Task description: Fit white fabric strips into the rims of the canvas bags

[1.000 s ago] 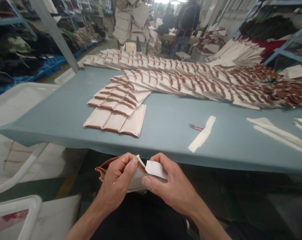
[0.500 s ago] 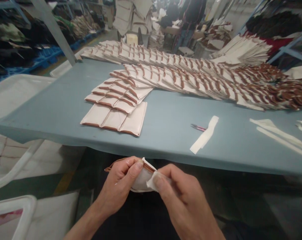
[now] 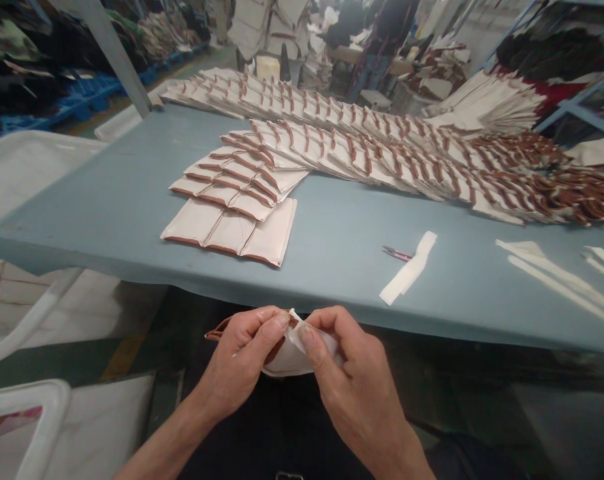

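Observation:
A cream fabric panel with brown edging (image 3: pixel 289 362) is held between both hands, in front of the table's near edge. My left hand (image 3: pixel 245 353) pinches its brown-trimmed edge, thumb on top. Close beside it, my right hand (image 3: pixel 349 363) pinches a corner with a white strip or flap between thumb and forefinger; whether that white piece belongs to the panel I cannot tell. The hands nearly touch at the fingertips. Nearest on the table lies a sewn cream panel (image 3: pixel 227 230) with three sections and brown trim.
Overlapping rows of similar panels (image 3: pixel 332 150) stretch across the blue-covered table (image 3: pixel 332 267). Small snips or tweezers (image 3: pixel 396 253) lie partly under a white strip (image 3: pixel 409 270). More strips (image 3: pixel 557 273) lie at right. White plastic bins (image 3: pixel 27 407) stand left; a person (image 3: pixel 382 40) is behind.
My right hand has moved left and slightly up, bringing the white piece against my left fingertips. The gap between the hands has closed, and both still hold the panel.

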{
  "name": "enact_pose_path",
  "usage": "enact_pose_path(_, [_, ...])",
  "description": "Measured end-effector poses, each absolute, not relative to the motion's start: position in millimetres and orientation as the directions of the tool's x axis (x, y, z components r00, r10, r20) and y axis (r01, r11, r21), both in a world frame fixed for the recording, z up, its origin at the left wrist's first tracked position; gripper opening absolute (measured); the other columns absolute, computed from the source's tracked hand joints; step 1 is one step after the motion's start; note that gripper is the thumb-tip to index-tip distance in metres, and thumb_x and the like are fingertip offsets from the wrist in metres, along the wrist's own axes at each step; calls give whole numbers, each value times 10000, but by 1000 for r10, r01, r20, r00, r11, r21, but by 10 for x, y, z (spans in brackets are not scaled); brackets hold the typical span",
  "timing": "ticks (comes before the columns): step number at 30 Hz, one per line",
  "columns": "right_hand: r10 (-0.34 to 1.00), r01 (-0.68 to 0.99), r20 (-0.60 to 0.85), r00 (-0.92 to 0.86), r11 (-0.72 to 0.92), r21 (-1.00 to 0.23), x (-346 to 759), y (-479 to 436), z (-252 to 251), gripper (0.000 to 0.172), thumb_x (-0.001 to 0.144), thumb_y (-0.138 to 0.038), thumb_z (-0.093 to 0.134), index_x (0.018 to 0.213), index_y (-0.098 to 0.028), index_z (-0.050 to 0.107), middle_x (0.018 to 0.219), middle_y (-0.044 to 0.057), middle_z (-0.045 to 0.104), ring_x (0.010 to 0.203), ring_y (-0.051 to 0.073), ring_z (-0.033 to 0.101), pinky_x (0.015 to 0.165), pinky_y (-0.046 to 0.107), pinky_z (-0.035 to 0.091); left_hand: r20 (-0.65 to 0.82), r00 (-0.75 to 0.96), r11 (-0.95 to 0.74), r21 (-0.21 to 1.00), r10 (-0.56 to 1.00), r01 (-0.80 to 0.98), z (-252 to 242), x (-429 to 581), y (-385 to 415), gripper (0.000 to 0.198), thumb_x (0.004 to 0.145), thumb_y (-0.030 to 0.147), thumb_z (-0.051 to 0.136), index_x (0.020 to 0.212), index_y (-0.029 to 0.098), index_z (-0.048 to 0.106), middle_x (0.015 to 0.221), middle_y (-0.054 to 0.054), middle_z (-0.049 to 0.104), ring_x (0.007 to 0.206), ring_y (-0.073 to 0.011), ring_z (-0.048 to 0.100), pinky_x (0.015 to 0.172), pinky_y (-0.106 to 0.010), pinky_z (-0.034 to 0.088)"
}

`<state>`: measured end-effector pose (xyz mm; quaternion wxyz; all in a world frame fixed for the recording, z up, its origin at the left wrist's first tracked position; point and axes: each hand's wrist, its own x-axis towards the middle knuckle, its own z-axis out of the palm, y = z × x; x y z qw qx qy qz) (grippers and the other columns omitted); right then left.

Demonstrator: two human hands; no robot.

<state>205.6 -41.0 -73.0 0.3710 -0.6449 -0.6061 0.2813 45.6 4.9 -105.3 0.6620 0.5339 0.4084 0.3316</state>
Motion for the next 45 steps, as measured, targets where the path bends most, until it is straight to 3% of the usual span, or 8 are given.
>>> enact_pose_path(8, [989, 629, 45, 139, -53, -776, 2029, -358, -815, 205, 981, -354, 563, 833, -228, 628, 640, -38, 652, 512, 123, 558, 527, 229, 370, -178, 421, 173, 984, 890, 49, -1078, 455, 65, 450, 986, 471, 510, 634, 196, 456, 592, 59, 361, 544, -101, 307, 497, -245, 268])
enact_pose_path(19, [990, 556, -124, 72, -143, -819, 2088, -301, -807, 175, 946, -359, 577, 833, -228, 606, 689, -30, 652, 596, 141, 576, 564, 238, 362, -238, 439, 242, 969, 866, 49, -1155, 451, 54, 459, 977, 481, 511, 622, 203, 421, 582, 60, 343, 543, -99, 281, 495, -251, 249])
enact_pose_path(29, [975, 524, -187, 121, -222, -822, 2066, -275, -811, 187, 897, -382, 573, 796, -227, 598, 678, -30, 635, 594, 150, 555, 588, 265, 354, -173, 382, 155, 985, 908, 79, -1110, 468, 36, 427, 965, 426, 531, 614, 194, 461, 590, 56, 351, 548, -104, 299, 498, -248, 258])
enact_pose_path(39, [969, 444, -217, 115, -246, -862, 2091, -268, -856, 188, 885, -382, 582, 780, -226, 593, 672, -37, 606, 609, 146, 530, 584, 260, 366, -350, 382, 394, 918, 855, -40, -1215, 472, 4, 451, 930, 502, 630, 642, 182, 495, 591, 60, 363, 555, -97, 272, 504, -233, 243])
enact_pose_path(45, [962, 431, -242, 129, -274, -860, 2103, -253, -927, 213, 889, -414, 591, 784, -229, 592, 668, -42, 599, 602, 147, 513, 582, 263, 365, -393, 399, 447, 893, 828, -49, -1177, 474, 16, 497, 900, 568, 651, 631, 175, 507, 586, 55, 369, 554, -96, 288, 503, -231, 243])
